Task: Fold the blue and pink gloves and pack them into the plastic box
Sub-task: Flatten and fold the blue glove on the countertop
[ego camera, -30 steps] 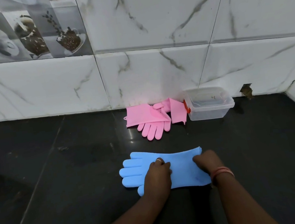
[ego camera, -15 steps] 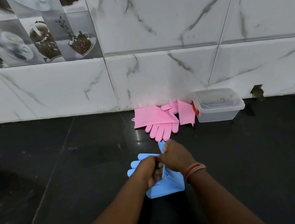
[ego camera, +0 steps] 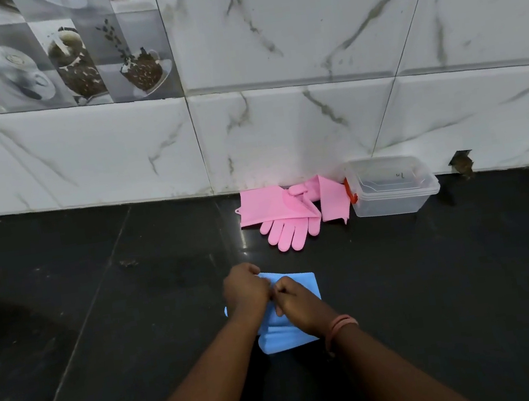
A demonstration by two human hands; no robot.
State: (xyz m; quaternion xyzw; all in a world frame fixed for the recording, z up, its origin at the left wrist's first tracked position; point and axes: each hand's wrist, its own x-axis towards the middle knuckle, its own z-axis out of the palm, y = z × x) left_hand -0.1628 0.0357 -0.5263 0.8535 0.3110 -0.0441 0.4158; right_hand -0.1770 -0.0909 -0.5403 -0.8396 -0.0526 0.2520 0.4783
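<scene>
Blue glove (ego camera: 297, 285) at 6 o'clock is folded over, w/ left hand (ego camera: 245, 288) & right hand (ego camera: 299, 304) both pinching it on the counter (ego camera: 437, 278); pink gloves (ego camera: 278, 213) & empty plastic box (ego camera: 390, 187) at 1 o'clock untouched, so packing's all left.

There's a small dark handwritten mark on the plastic box (ego camera: 390, 187), up near its top at the right, but it's too faint and tiny for me to make out. No other writing, label or number can be read anywhere.

White marble wall tiles (ego camera: 313, 118) meet a glossy black countertop (ego camera: 437, 278).
</scene>
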